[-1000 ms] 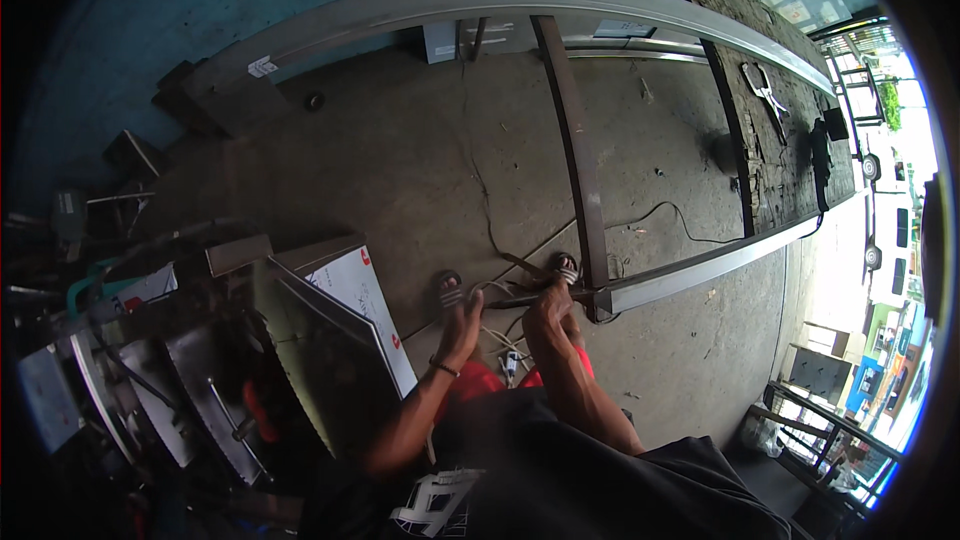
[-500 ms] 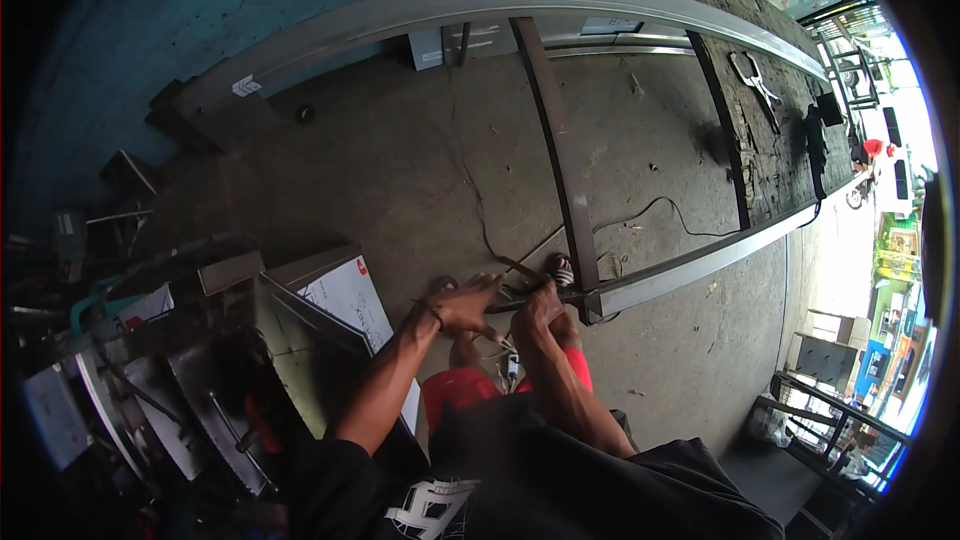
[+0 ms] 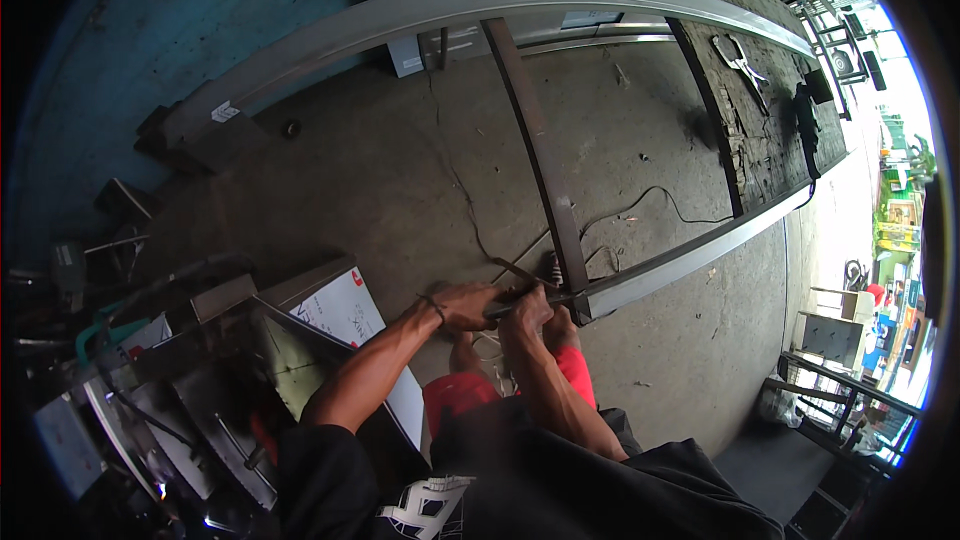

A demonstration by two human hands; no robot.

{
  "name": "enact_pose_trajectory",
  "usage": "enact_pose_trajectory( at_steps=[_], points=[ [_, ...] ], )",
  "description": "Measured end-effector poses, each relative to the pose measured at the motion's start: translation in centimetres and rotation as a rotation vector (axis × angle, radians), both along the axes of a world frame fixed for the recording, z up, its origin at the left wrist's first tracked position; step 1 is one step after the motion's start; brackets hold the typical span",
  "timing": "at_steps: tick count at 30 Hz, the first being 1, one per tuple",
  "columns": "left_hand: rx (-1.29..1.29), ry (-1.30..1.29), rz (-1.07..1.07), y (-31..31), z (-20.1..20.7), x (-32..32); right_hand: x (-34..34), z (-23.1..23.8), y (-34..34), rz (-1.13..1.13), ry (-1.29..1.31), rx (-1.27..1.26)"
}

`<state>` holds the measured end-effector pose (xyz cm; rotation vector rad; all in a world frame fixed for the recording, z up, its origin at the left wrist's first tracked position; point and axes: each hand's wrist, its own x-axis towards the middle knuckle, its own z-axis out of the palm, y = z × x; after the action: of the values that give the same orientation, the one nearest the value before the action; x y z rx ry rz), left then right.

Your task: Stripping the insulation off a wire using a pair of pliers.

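Both hands are together at the near end of a dark brown metal crossbar [image 3: 536, 145], where it meets a grey steel beam [image 3: 690, 255]. My left hand [image 3: 466, 307] is closed, its fingertips at a narrow dark object [image 3: 500, 309] between the two hands. My right hand [image 3: 527, 312] is closed too, at the other end of that object and just left of the beam's end. Fingers hide most of the object, so its kind does not show.
Another long grey beam [image 3: 430, 12] runs across the far side. Locking pliers [image 3: 738, 65] lie on a worn board [image 3: 735, 120] at right. A thin cable [image 3: 668, 197] trails over the concrete floor. Boxes [image 3: 340, 310] and metal parts [image 3: 190, 430] crowd the left.
My left hand, spread open before, has moved right and closed beside the right hand. The right hand has shifted slightly left. The view has moved a little.
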<state>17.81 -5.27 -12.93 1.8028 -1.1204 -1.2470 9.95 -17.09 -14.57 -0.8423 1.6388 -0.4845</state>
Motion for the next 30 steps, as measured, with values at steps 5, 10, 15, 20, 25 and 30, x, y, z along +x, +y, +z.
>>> enact_pose_trajectory(
  at_steps=[5, 10, 15, 20, 25, 30],
  points=[
    [0.085, 0.005, 0.027, 0.0, 2.0, 0.0, 0.1, 0.7, -0.1, 0.037, 0.010, -0.022],
    [0.140, 0.016, 0.054, 0.2, 1.9, -0.2, -1.4, -1.9, -0.7, 0.089, 0.138, -0.035],
    [-0.033, 0.099, 0.048, 1.3, -1.6, -1.5, -2.3, -6.0, -0.8, 0.257, 0.192, -0.091],
    [-0.007, 0.177, 0.089, 2.2, -3.7, -2.3, -2.4, -6.4, -1.1, 0.170, 0.078, -0.014],
    [0.031, 0.015, 0.095, 1.8, -2.7, -1.9, -1.6, -3.3, -0.1, 0.314, -0.050, -0.061],
    [0.048, 0.029, 0.141, 1.8, -1.8, -2.2, -0.2, 0.2, 1.4, -0.060, -0.114, 0.082]
  ],
)
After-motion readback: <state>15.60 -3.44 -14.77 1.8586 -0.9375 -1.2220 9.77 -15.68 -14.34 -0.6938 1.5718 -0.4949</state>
